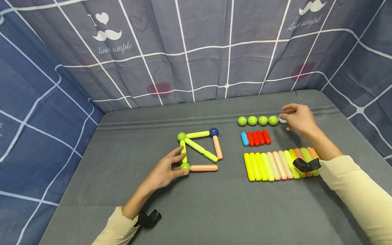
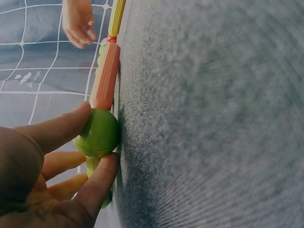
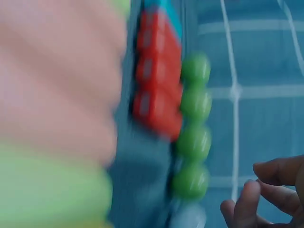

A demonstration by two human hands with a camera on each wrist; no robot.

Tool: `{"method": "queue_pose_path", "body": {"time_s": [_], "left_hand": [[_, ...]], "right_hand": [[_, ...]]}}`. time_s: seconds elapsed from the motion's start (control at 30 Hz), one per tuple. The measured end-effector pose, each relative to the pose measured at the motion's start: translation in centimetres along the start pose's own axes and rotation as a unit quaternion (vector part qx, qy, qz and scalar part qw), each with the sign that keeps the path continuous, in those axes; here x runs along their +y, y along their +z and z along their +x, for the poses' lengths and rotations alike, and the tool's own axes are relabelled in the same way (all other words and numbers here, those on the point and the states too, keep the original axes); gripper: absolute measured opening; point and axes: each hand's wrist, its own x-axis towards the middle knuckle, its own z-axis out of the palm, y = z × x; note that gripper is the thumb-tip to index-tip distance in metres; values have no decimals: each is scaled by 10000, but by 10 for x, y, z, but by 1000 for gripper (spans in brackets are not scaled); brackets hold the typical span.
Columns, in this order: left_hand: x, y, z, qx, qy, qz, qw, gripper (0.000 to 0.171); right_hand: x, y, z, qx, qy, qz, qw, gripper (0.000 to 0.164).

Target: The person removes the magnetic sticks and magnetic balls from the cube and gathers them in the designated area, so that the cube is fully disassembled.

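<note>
My left hand pinches a green ball between thumb and finger at the near left corner of a ball-and-stick frame. From that ball a pink stick points right, and a yellow stick runs up to another green ball. A second yellow stick reaches a dark blue ball, with a pink stick below it. One jointed yellow piece slants across the inside. My right hand hovers with loosely bent fingers beside a white ball, partly covering it in the head view.
Several green balls line up left of the white ball. Below them lie several short red sticks and a blue one. A row of long yellow and pink sticks extends under my right forearm. Checked curtains surround the grey table.
</note>
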Motion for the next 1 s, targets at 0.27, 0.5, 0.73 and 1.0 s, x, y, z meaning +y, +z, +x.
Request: {"method": "queue_pose_path", "body": {"time_s": [0.27,0.5,0.73,1.0], "left_hand": [[-2,-1,-2,20,8,15,10000,65],[-2,-1,-1,27,33,30,10000,65],[-1,0,0,-29,35,-68,10000,65],[-2,-1,-1,-24,27,-82,10000,65]], "right_hand": [[-52,65,-28,-1049,-960,275,9895,29],[-78,122,-33,-2243,-1118,138,9680,36],[-93,150,-25,-2385,-1000,-295,9655,47],[-98,162,-24,-1778,-1171,-861,9733,47]]}}
